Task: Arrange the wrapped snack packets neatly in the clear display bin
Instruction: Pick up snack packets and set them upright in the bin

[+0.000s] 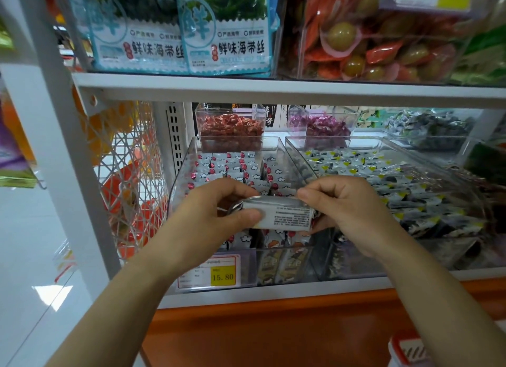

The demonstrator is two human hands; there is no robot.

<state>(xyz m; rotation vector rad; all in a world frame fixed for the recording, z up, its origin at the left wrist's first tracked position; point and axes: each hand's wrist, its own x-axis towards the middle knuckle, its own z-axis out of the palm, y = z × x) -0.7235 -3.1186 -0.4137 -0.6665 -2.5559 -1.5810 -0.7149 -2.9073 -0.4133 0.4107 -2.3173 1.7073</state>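
Observation:
A clear display bin (179, 172) on the middle shelf holds several white wrapped snack packets (232, 165) with red and cloud prints, standing in rows at the back. Above the bin's front half, both hands hold a small stack of silvery packets (284, 214), printed side up. My left hand (216, 210) grips the stack's left end, thumb in front. My right hand (347, 205) pinches its right end. More packets (276, 236) lie under the stack at the bin's front.
A second clear bin (380, 145) with yellow-and-black packets sits to the right. Small bins of red (230, 128) and purple (323, 128) sweets stand behind. A price tag (216, 273) reading 15.80 hangs on the bin's front. The upper shelf (273, 88) overhangs closely.

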